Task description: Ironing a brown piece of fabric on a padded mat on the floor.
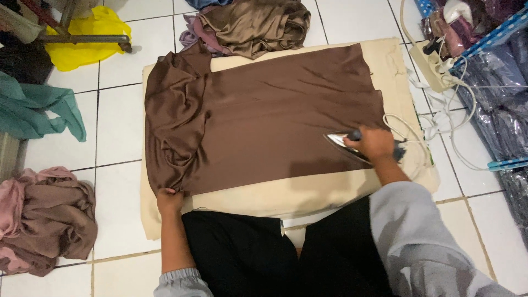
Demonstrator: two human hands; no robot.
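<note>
A brown satin cloth (275, 115) lies spread on a cream ironing pad (264, 198) on the tiled floor, its left part bunched in folds. My right hand (375, 144) grips the handle of an iron (344, 144) resting on the cloth's lower right corner. My left hand (169, 201) pinches the cloth's near left corner at the pad's edge.
The iron's white cord (407, 129) runs to a power strip (432, 66) at the right. Heaps of cloth lie around: bronze and mauve (253, 25) behind the pad, pink-brown (47, 217) at the left, teal (38, 110), yellow (88, 36). Wrapped fabric on a blue rack (503, 104) stands at the right.
</note>
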